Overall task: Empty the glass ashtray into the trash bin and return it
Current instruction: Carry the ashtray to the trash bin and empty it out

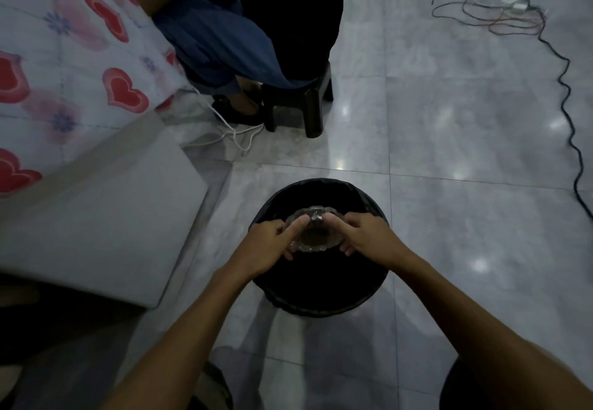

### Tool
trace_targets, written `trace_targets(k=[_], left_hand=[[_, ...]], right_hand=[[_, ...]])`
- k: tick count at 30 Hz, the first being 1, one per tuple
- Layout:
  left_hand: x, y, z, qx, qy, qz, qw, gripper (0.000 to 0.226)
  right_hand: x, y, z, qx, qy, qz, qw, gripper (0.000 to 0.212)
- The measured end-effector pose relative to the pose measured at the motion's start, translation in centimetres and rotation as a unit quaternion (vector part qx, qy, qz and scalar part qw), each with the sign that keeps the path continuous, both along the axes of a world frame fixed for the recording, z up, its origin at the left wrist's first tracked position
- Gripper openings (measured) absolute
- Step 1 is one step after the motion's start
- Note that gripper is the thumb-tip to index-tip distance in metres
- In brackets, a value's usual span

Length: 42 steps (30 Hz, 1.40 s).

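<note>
Pale grey glossy floor tiles (pixel 449 127) are filling most of the view. At ten o'clock a bed with a heart-printed sheet (pixel 64 56) is running off the frame, with a plain grey mattress edge (pixel 96 223) lying below it at nine o'clock. At twelve o'clock a seated person in blue trousers (pixel 218 40) is resting on a small dark stool (pixel 298 101), and a white cable (pixel 234 133) is trailing on the floor beside their foot. At two o'clock a black cord (pixel 568 95) is snaking down the right edge from a loose tangle of thinner wires.

Just below centre, the round black trash bin (pixel 321 294), lined with a dark bag, is standing on the floor. The glass ashtray (pixel 316 233) is hovering directly over its open mouth, held between both hands. It is a roundish scalloped dish with no clear long axis; its hollow is facing up toward the camera, roughly level, with dark residue showing in the bowl.

The left hand (pixel 269 246) is gripping the rim at nine o'clock, fingers curled under and thumb pressing on top. The right hand (pixel 362 236) is pinching the rim at three o'clock in the same way.
</note>
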<state>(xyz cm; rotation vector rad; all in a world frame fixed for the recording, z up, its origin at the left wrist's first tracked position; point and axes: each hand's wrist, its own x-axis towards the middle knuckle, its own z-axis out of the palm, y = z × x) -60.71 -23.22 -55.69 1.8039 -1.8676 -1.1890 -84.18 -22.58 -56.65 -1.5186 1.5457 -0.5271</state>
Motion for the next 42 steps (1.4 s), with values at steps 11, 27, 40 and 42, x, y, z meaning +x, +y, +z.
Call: trace_targets(k=[11,27,40,42], left_hand=[[-3.3,-1.5,0.1,0.002,-0.196,0.027,0.980,0.091],[-1.6,-2.6,-1.6,-0.109,-0.338,-0.160,0.921,0.070],[0.9,-6.3,-5.9,-0.278,-0.336,-0.081,0.896,0.070],[0.8,-6.8,-6.6,-0.251,-0.336,-0.105,0.902,0.067]], right_hand=[[1.3,-0.9,-1.3,-0.015,0.047,-0.077,0.996,0.075],[4.0,-0.3,-1.6,-0.050,0.179,0.096,0.978,0.144],[4.2,-0.2,-1.9,-0.163,0.310,0.210,0.913,0.133],[4.3,-0.1,-1.7,-0.178,0.316,0.256,0.896,0.131]])
